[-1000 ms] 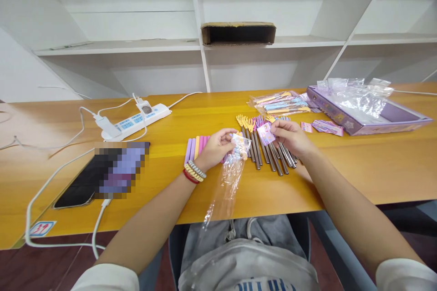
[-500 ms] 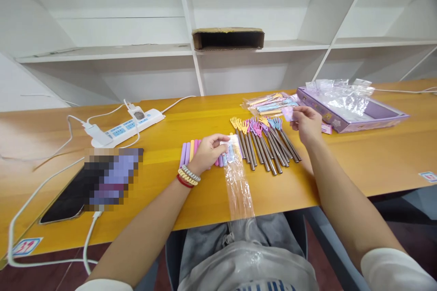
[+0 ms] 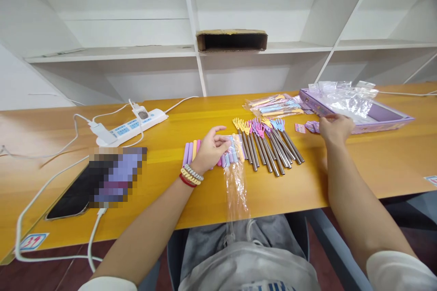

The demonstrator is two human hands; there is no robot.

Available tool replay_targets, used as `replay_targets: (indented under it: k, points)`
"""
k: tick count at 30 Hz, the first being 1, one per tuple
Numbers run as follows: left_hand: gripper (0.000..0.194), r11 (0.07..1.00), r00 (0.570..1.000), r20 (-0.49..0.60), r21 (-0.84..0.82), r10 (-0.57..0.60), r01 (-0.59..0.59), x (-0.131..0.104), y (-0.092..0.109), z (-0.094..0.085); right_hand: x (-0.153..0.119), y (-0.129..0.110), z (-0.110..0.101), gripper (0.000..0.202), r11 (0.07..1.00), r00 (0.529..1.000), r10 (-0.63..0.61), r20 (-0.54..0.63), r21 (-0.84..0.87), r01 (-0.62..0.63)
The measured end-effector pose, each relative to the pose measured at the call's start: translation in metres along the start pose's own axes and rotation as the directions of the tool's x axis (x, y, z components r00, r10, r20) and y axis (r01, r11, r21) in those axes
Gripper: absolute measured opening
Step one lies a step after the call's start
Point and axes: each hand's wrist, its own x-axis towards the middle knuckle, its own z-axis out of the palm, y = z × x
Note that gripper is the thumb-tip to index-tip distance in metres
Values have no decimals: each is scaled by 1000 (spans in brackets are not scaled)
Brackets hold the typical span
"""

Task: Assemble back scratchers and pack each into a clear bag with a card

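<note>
Now brings the right hand [image 3: 336,128] down beside small purple printed cards [image 3: 311,126], leaving the long clear plastic bag [image 3: 235,186] to the left hand [image 3: 209,150] alone; cannot tell either grasp.

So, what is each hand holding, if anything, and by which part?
The left hand seems to hold the clear bag near its far end; the grip isn't plain. The right hand, by the purple box, hides anything it may hold.
</note>
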Motion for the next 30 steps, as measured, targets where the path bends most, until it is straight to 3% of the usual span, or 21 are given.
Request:
replay_targets:
  k: [1, 2, 4, 5, 6, 8, 11, 13, 14, 16, 19, 24, 28, 30]
  points:
    - [48, 1000, 1000, 10, -5, -8, 8, -1, 0, 1, -8, -13, 0, 20, 997, 1000, 19, -20, 70, -18]
    - [47, 1000, 1000, 23, -11, -10, 11, -1, -1, 2, -17, -28, -1, 18, 985, 999, -12, 44, 174, 4]
    - [45, 1000, 998, 63, -19, -5, 6, -3, -2, 5, -43, -59, -4, 18, 906, 969, -199, 149, 404, 124]
    - [44, 1000, 996, 84, -15, -1, 2, -3, -3, 6, -57, -74, -6, 19, 854, 922, -335, 193, 476, 211]
    - [43, 1000, 995, 103, -6, 4, -3, -4, -3, 8, -72, -88, -9, 21, 799, 855, -458, 244, 534, 276]
    - [41, 1000, 990, 140, 15, 11, -13, -6, -4, 11, -99, -109, -16, 22, 692, 668, -649, 363, 646, 322]
    - [39, 999, 982, 189, 15, 28, -31, -8, -5, 14, -127, -125, -22, 22, 597, 399, -781, 481, 763, 249]
    - [40, 999, 977, 210, 10, 37, -40, -8, -6, 15, -136, -128, -22, 21, 576, 285, -807, 517, 796, 187]
    - [40, 999, 976, 216, 10, 41, -44, -9, -6, 16, -137, -129, -22, 21, 575, 256, -810, 528, 802, 164]
    - [40, 999, 974, 220, 10, 49, -52, -8, -7, 16, -137, -128, -20, 23, 588, 250, -799, 547, 797, 139]
    - [36, 998, 975, 215, 26, 58, -65, -8, -8, 17, -133, -126, -18, 21, 618, 289, -774, 564, 771, 150]
    - [13, 987, 976, 210, 131, 61, -90, -7, -6, 18, -131, -125, -17, 22, 627, 307, -761, 571, 768, 127]
    - [14, 990, 995, 16, 100, 100, -101, -5, -2, 16, -134, -125, -17, 26, 630, 313, -710, 630, 768, -115]
    - [17, 993, 985, -130, 52, 115, -109, -3, -1, 12, -134, -124, -18, 38, 619, 248, -697, 672, 740, -265]
